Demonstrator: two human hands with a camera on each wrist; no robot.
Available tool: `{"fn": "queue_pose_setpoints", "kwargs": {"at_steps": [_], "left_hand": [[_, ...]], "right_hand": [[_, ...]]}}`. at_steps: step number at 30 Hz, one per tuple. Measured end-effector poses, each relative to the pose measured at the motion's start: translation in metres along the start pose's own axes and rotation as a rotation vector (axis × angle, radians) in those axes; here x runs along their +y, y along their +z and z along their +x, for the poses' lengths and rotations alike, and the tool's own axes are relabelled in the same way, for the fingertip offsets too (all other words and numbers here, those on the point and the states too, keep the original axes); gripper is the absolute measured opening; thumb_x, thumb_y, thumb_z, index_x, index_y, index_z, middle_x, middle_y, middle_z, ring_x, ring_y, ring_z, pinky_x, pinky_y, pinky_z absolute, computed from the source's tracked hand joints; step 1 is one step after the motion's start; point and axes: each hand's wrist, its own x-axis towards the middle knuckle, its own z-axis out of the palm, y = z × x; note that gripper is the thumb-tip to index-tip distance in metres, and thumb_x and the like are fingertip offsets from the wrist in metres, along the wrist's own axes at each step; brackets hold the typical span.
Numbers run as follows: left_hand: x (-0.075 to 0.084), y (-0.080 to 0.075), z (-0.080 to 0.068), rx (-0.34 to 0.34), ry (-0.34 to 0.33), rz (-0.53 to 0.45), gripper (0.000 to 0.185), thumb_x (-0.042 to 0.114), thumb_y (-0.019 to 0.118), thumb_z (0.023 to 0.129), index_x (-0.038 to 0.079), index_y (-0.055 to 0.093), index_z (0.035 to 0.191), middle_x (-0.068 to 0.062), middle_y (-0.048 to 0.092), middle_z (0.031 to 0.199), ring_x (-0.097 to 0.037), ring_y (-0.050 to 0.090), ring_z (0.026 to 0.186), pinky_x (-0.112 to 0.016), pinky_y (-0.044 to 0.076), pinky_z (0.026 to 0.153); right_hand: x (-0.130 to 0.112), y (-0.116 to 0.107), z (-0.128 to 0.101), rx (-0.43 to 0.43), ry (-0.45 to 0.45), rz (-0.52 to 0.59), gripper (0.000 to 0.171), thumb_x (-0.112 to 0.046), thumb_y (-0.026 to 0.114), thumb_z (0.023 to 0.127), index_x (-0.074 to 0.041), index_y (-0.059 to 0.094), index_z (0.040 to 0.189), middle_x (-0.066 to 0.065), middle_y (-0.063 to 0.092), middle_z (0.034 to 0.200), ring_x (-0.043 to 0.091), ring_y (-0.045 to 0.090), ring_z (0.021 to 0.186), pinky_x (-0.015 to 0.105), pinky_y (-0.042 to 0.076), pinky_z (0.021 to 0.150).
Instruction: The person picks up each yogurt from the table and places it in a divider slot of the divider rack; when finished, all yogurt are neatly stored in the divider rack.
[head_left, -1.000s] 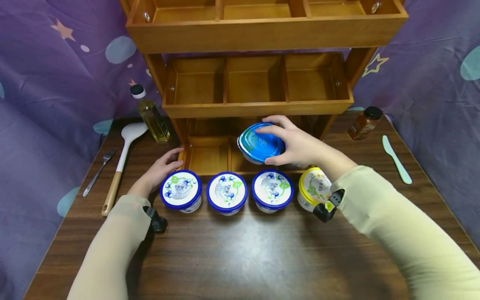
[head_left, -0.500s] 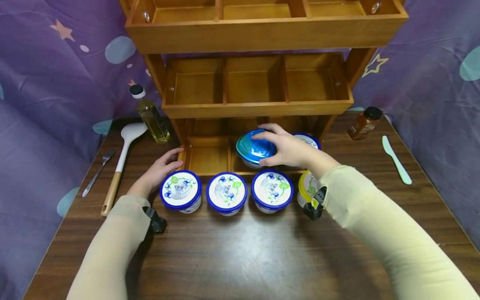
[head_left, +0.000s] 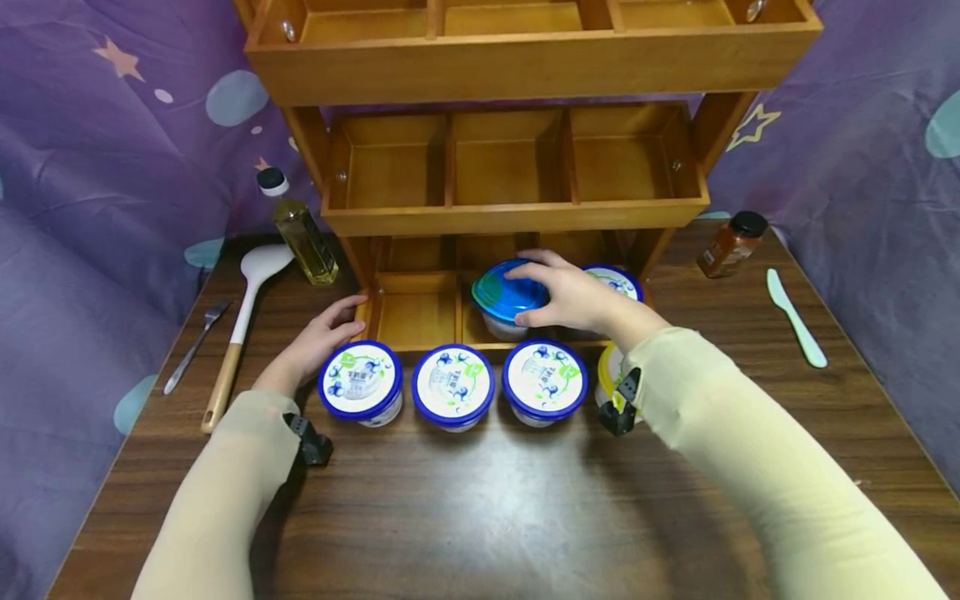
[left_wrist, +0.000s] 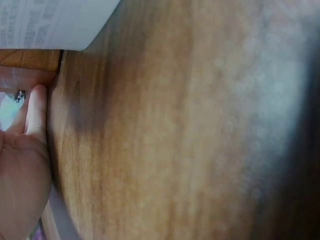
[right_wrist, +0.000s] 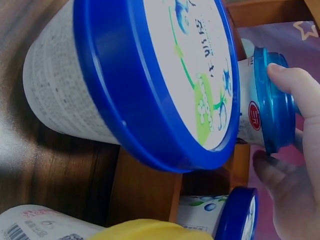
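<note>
My right hand grips a tub with a clear blue lid from above, in the middle compartment of the bottom shelf of the wooden rack. In the right wrist view the fingers curl round the blue lid's rim. Another blue-lidded tub sits in the right compartment. My left hand lies flat on the table by the rack's left corner, holding nothing. Three blue-lidded tubs and a yellow-lidded tub stand in a row in front of the rack.
An oil bottle, a white spatula and a fork lie left of the rack. A spice jar and a pale green knife lie to its right. Purple cloth surrounds the wooden table.
My right hand has lowered the blue-lidded tub from above the shelf front into the middle bottom compartment. The left hand has stayed in place.
</note>
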Motion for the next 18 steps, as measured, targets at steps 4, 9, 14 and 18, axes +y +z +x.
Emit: {"fn": "queue_pose_setpoints", "kwargs": {"at_steps": [4, 9, 14, 18], "left_hand": [[0.0012, 0.0005, -0.0005, -0.004, -0.006, -0.014, 0.060, 0.034, 0.052, 0.095, 0.019, 0.028, 0.148, -0.021, 0.025, 0.147, -0.036, 0.024, 0.134, -0.055, 0.022, 0.106], [-0.0001, 0.0011, -0.0003, -0.002, -0.001, -0.029, 0.060, 0.032, 0.052, 0.095, 0.018, 0.028, 0.148, -0.021, 0.026, 0.147, -0.036, 0.025, 0.133, -0.054, 0.022, 0.106], [-0.0013, 0.0016, 0.0009, 0.000, -0.002, -0.028, 0.060, 0.033, 0.053, 0.095, 0.018, 0.028, 0.148, -0.021, 0.027, 0.146, -0.036, 0.025, 0.133, -0.054, 0.023, 0.106], [-0.0018, 0.0016, 0.0013, -0.001, 0.000, -0.036, 0.060, 0.032, 0.053, 0.095, 0.017, 0.028, 0.147, -0.021, 0.026, 0.146, -0.036, 0.025, 0.133, -0.054, 0.023, 0.106]], "right_hand": [[0.0016, -0.0010, -0.0005, -0.002, 0.003, -0.001, 0.062, -0.037, 0.070, 0.081, -0.018, 0.049, 0.136, 0.013, 0.020, 0.151, 0.040, 0.028, 0.131, 0.055, 0.030, 0.101], [0.0014, -0.0020, -0.0007, 0.009, 0.002, -0.022, 0.057, -0.036, 0.070, 0.081, -0.020, 0.053, 0.133, 0.015, 0.022, 0.149, 0.042, 0.023, 0.131, 0.059, 0.030, 0.099], [0.0020, -0.0049, -0.0022, 0.003, -0.004, -0.028, 0.059, -0.037, 0.070, 0.081, -0.019, 0.051, 0.134, 0.016, 0.022, 0.148, 0.040, 0.023, 0.132, 0.059, 0.029, 0.100], [0.0025, -0.0085, -0.0055, 0.009, -0.004, -0.022, 0.064, -0.038, 0.071, 0.080, -0.017, 0.049, 0.136, 0.015, 0.022, 0.149, 0.040, 0.022, 0.133, 0.060, 0.028, 0.099]]}}
